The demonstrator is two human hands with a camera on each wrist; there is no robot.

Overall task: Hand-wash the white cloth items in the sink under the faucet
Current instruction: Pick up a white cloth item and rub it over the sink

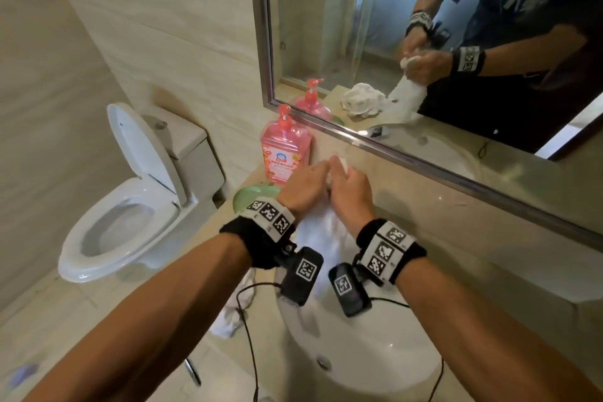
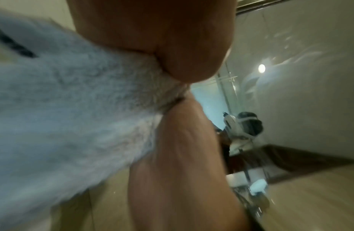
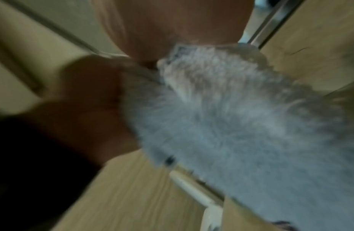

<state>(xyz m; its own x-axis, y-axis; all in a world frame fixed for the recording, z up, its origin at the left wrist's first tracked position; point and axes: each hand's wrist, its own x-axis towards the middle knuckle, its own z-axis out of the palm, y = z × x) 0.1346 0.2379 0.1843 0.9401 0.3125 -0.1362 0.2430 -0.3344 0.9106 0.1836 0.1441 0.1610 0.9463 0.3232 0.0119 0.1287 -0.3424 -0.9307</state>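
Observation:
Both hands grip the top of one white fluffy cloth [image 1: 321,232] above the white sink [image 1: 365,346]. My left hand [image 1: 308,181] and right hand [image 1: 350,188] sit side by side, fingers curled round the bunched upper end [image 1: 342,164]. The rest of the cloth hangs down between my wrists toward the basin. The left wrist view shows the cloth [image 2: 69,112] pressed against my left hand [image 2: 152,40]; the right wrist view shows the cloth [image 3: 241,125] beside my right hand [image 3: 172,23]. A second white cloth [image 1: 233,313] lies on the counter left of the sink. The faucet is hidden.
A pink pump bottle [image 1: 284,150] stands on the beige counter [image 1: 473,238] by the wall, with a green dish [image 1: 251,197] before it. The mirror [image 1: 424,42] runs behind the counter. A toilet [image 1: 130,199] with raised lid stands to the left. The drain [image 1: 323,362] is in the basin.

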